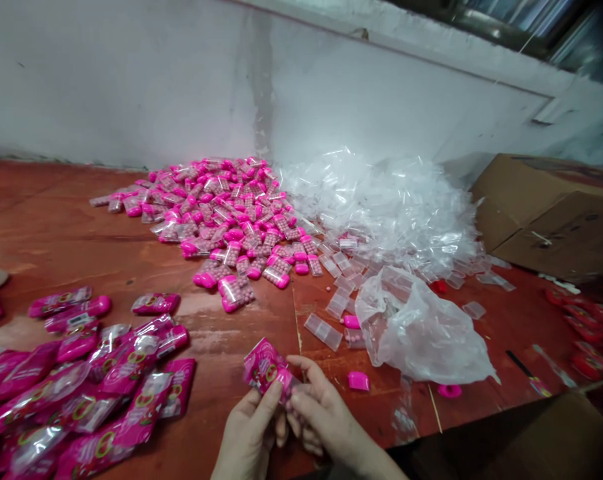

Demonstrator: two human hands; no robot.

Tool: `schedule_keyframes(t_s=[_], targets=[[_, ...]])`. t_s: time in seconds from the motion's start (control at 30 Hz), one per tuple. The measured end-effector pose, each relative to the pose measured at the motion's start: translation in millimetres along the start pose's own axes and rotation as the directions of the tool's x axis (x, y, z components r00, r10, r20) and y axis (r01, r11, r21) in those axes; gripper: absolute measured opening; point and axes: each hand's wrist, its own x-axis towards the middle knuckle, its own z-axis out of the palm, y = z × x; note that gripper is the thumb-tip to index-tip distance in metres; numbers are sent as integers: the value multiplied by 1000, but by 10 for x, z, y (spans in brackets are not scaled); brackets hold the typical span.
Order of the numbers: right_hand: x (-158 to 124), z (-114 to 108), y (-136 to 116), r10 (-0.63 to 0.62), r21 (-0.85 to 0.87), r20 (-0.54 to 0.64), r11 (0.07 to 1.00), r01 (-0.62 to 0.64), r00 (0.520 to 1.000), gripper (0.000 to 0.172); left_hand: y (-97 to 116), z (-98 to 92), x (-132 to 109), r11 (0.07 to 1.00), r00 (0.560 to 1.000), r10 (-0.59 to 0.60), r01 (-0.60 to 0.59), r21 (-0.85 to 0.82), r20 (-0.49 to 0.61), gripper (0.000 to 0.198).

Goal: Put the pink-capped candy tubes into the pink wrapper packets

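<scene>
Close together at the table's front edge, my left hand (pixel 251 423) and my right hand (pixel 326 410) are both closed on one small item. My left thumb and fingers pinch a pink printed wrapper (pixel 265 365), whose upper end sticks up above the fingertips. Pink candy beads show low between the hands, in what looks like a small candy box partly inside the wrapper; my fingers hide most of it. To the left lies a pile of pink wrapped packs (pixel 131 367). Beyond the hands is a heap of clear candy boxes with pink caps (pixel 236 220).
A large mound of clear plastic pieces (pixel 381 200) lies against the wall. Nearer are a crumpled plastic bag (pixel 421 333), a loose pink cap (pixel 359 381) and clear empty cases (pixel 323 332). A cardboard box (pixel 546 213) and red packs (pixel 591 333) are at the right.
</scene>
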Motion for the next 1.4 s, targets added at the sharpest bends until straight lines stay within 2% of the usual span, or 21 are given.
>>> schedule_keyframes(t_s=[0.07,0.13,0.2,0.27,0.3,0.33,0.4,0.43,0.5,0.53,0.57,0.63,0.73,0.77,0.83,0.93,1.07,1.17,1.3,1.37,1.4], targets=[[-33,-39,-61,73,-26,20,997,-73,997,68,-35,-11,13,999,1000,26,-27,19,10,51],[-95,-45,-77,4,-218,-28,976,-10,1000,63,-51,-3,14,999,999,34,-34,21,12,50],[-167,-21,-49,-140,-526,-90,847,72,986,57,-51,19,3,1000,1000,-3,3,11,20,51],[-217,16,-11,-233,-708,-127,702,76,964,54,-50,43,-12,999,999,-46,46,1,7,54],[-225,35,0,-233,-704,-138,707,71,963,55,-53,52,-20,998,998,-60,60,2,-7,55],[-221,53,0,-203,-635,-149,770,64,968,58,-60,57,-26,998,998,-65,65,8,-22,56],[-187,79,-34,-65,-340,-130,940,17,989,64,-86,59,-33,998,998,-51,51,24,-33,57],[-165,87,-64,14,-167,-102,985,-31,995,66,-103,56,-32,998,999,-44,44,32,-19,57],[-131,94,-122,134,73,-40,989,-131,990,66,-142,45,-21,999,999,-37,36,38,38,57],[-123,94,-141,147,107,-21,984,-144,989,65,-160,39,-13,999,997,-43,41,36,69,57],[-121,95,-150,119,88,-28,989,-116,993,64,-176,35,-4,998,994,-54,51,35,96,58],[-129,102,-145,-1,-86,-77,996,-5,997,60,-189,38,6,997,990,-79,76,24,113,60],[-145,121,-147,-167,-336,-113,934,120,979,56,-153,74,-22,996,995,-83,85,-35,47,55],[-147,127,-166,-152,-319,-105,941,112,983,57,-130,93,-44,995,996,-84,86,-54,24,54],[-149,128,-228,-32,-162,-56,987,23,998,65,-83,138,-94,994,996,-86,86,-61,9,55],[-153,111,-323,107,41,22,993,-108,994,73,-31,206,-167,998,997,-66,67,-21,46,58],[-148,100,-322,8,-36,40,999,-7,999,67,42,252,-207,999,997,-40,42,-19,68,54],[-152,99,-244,-57,-184,40,981,64,998,61,124,207,-184,995,998,-35,30,-95,-49,50],[-205,84,-153,-41,-354,7,934,41,999,56,193,97,-111,998,982,-5,-8,-67,-188,53],[-227,82,-121,-86,-533,-23,844,60,996,51,193,79,-71,999,967,34,-42,-27,-252,56],[-231,86,-106,-117,-640,-32,765,69,993,49,187,84,-53,998,953,59,-67,-15,-296,58]])
